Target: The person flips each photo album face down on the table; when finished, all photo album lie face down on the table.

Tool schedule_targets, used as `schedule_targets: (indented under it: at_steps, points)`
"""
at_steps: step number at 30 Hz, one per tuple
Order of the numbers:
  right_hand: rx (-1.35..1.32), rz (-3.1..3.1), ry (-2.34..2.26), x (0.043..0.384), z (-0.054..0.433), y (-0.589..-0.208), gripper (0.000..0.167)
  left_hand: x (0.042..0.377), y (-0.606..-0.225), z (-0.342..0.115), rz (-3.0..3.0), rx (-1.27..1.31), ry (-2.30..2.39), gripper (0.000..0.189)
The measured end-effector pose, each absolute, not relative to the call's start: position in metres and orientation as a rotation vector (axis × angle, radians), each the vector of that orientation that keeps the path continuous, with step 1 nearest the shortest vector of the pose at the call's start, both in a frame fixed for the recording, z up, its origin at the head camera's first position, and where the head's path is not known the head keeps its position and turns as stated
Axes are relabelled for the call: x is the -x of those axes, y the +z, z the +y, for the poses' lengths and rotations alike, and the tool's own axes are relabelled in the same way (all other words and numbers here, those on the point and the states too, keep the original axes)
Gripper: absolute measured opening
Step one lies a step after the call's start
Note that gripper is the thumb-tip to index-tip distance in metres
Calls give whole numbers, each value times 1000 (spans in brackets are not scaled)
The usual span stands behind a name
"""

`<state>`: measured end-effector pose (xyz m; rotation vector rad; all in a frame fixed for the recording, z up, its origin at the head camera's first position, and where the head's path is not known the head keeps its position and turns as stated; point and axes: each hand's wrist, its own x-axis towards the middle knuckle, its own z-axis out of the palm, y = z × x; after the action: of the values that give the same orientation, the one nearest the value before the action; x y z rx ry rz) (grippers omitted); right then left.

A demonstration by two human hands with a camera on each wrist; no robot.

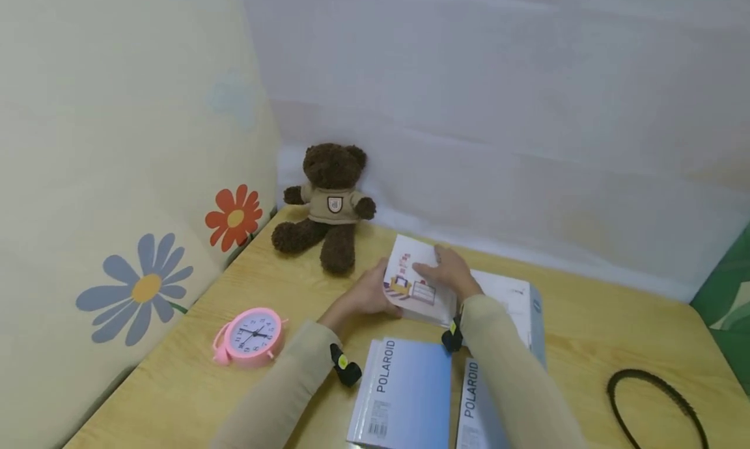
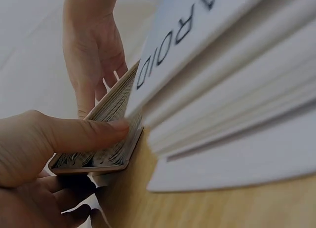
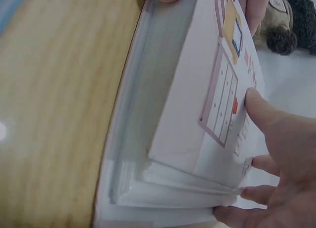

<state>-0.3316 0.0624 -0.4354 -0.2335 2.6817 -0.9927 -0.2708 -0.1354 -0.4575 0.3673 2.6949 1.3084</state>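
Both hands hold a small thick album (image 1: 417, 296) with a white cover printed with coloured pictures. My left hand (image 1: 372, 293) grips its left side; in the left wrist view the thumb lies over the page edges, with fingers beneath. My right hand (image 1: 450, 271) holds the far right part. In the right wrist view, the right hand (image 3: 281, 144) has its thumb on the cover and fingertips along the page edge. Nearer me lie a blue-and-white POLAROID album (image 1: 416, 390) and a second POLAROID album (image 1: 476, 403), partly hidden by the right sleeve.
A white item with a blue side (image 1: 515, 299) lies beyond the right forearm. A pink alarm clock (image 1: 253, 335) is on the left of the table. A brown teddy bear (image 1: 333, 202) sits at the back, and a dark ring-shaped band (image 1: 656, 379) lies at the right.
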Motion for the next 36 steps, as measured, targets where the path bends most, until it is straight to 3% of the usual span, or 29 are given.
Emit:
schedule_targets:
  at_steps: [9, 17, 25, 30, 36]
  points:
    - [156, 2748, -946, 301, 61, -438, 87, 250, -457, -140, 2643, -362, 1334, 107]
    - [169, 2771, -921, 299, 61, -438, 84, 249, -449, -138, 2626, -394, 1300, 105]
    - [243, 2729, -969, 299, 57, -437, 81, 248, -424, -142, 2647, -588, 1298, 101]
    - [282, 2630, -1193, 298, 55, -425, 81, 244, -396, -139, 2569, -613, 1311, 103]
    - [330, 2359, -1623, 300, 57, -405, 74, 242, -373, -124, 2634, -861, 1210, 101]
